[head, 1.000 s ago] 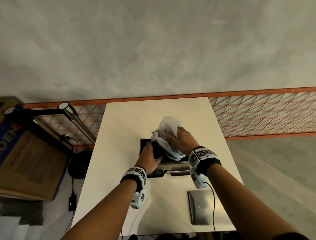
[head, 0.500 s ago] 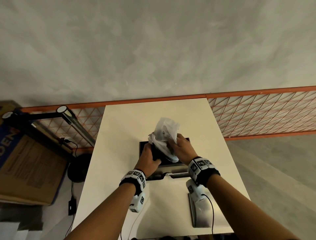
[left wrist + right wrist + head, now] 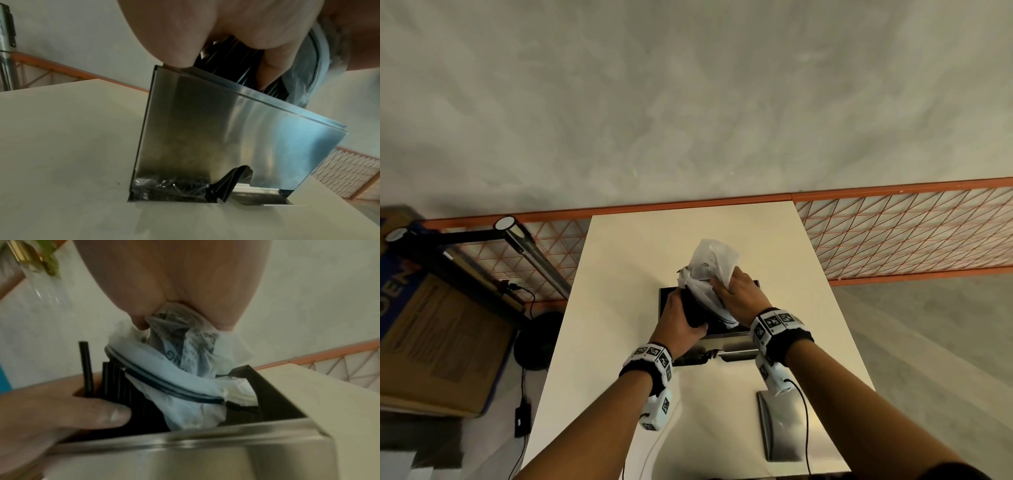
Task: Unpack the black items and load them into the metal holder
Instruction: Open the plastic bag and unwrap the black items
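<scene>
Black straws (image 3: 123,395), gripped by the left hand (image 3: 681,322), stand half-unwrapped over the metal holder (image 3: 236,138); the right hand (image 3: 739,294) pinches the plastic bag (image 3: 185,369), not yet off.

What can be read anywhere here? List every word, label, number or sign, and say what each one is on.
"DEN": large partial letters on the blue side of the cardboard box; the rest is cut off.
Plastic bag: dark print, too crumpled and blurred to read.
Wrist bands: black-and-white square marker patterns, no words.
Black straws, metal holder: no text.
</scene>
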### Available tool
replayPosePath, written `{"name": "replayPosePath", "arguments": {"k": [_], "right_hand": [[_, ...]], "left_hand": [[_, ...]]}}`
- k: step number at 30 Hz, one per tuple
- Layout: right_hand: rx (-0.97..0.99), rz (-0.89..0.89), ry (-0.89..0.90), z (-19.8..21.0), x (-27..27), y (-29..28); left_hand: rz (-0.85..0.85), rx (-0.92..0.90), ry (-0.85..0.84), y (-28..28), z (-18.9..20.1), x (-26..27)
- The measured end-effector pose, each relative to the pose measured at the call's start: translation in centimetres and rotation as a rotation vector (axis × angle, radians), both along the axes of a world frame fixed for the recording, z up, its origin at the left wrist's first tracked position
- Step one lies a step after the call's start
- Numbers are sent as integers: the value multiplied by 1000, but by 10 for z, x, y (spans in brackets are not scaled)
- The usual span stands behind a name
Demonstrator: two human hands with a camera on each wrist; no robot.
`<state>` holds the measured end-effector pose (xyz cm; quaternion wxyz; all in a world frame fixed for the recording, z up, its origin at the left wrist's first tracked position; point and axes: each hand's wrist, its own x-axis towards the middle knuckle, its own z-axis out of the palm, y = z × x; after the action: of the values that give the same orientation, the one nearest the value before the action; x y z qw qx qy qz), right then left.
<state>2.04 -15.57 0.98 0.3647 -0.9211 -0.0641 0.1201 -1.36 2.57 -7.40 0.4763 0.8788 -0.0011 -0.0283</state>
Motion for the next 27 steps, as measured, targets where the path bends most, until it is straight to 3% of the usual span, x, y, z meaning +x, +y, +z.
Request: {"name": "replayPosePath", "arguments": {"k": [3, 10, 19, 24, 27], "right_hand": [[-254, 21, 36, -1, -2, -11], [-98, 110, 145, 0, 0, -25], [319, -259, -5, 14, -8, -21], [165, -120, -3, -1, -17, -17], [212, -130, 40, 10, -10, -22]], "left_hand": [[-21, 42, -1, -1, 1, 0], [-36, 101, 32, -2, 0, 0], [-56, 126, 33, -1, 3, 0], [-103, 154, 21, -2, 0, 0], [-146, 195, 6, -4, 0, 1]]}}
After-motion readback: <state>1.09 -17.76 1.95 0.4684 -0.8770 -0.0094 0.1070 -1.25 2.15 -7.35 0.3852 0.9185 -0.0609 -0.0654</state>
